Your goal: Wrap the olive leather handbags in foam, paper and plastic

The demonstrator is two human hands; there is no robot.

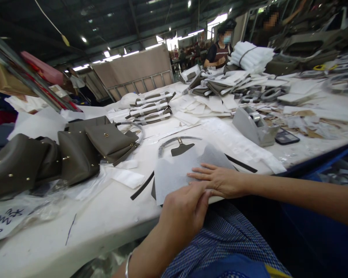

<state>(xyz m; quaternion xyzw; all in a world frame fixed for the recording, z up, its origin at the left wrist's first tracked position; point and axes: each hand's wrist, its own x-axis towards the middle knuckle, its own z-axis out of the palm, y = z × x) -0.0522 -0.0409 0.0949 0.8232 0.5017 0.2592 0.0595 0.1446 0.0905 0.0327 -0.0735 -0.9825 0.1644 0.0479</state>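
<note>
Two hands of mine are at the thin white paper (174,172). It lies over a dark olive handbag (182,150), at the near edge of the white table (104,220). My right hand (227,180) is flat, fingers spread. My left hand (185,208) is curled by my right thumb; I can't tell if it pinches anything. Pushing too hard might crumple the paper; pulling might slide the bag off.

The sheet (174,175) is pale grey-white, the tab (182,149) dark olive, the strap (242,163) nearly black. Olive-brown bags (78,158) carry gold studs (28,178). The table (104,220) is white, the dispenser (245,125) grey, the phone (286,136) black, the roll (42,67) pink, the partition (133,69) tan, the bangle (127,265) silver. The cloth (229,235) has a blue-and-white check.
</note>
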